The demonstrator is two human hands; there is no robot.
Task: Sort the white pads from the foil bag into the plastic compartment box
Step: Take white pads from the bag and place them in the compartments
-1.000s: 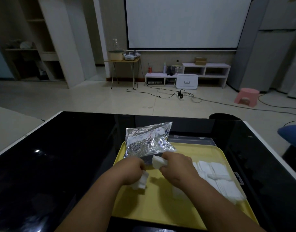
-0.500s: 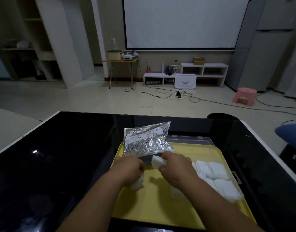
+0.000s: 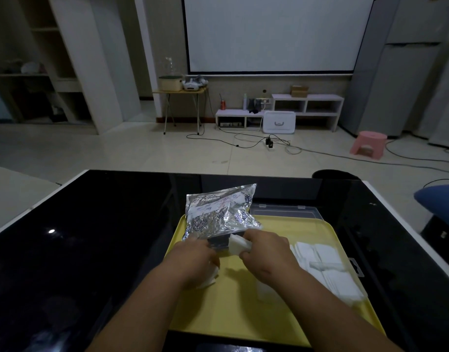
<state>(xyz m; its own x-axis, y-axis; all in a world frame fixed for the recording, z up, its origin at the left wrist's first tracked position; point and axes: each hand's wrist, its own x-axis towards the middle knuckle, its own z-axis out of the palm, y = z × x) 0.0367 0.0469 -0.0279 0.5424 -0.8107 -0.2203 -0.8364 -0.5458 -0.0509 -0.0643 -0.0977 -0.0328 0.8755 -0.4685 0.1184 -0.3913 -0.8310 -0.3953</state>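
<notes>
On the black table [image 3: 91, 250], a crumpled white pad [image 3: 209, 279] is being clenched under the left hand [image 3: 196, 260] at the foil bag [image 3: 218, 214] mouth. Another pad [image 3: 237, 246] is being pinched by the right hand [image 3: 265, 252]; it should be drawn out slowly while the bag is being steadied. Loose pads [image 3: 327, 270] are lying on the yellow tray [image 3: 231, 313]. The clear compartment box [image 3: 287, 212] is being largely hidden behind the tray, and its dividers cannot be made out.

Foil bag, white pads, clear box.
Crinkled silver bag [image 3: 218, 214] propped at tray's far left, mouth toward viewer; one pad [image 3: 237, 246] at its mouth, pads [image 3: 325, 270] flat at right; box [image 3: 287, 212] behind bag, closed.
</notes>
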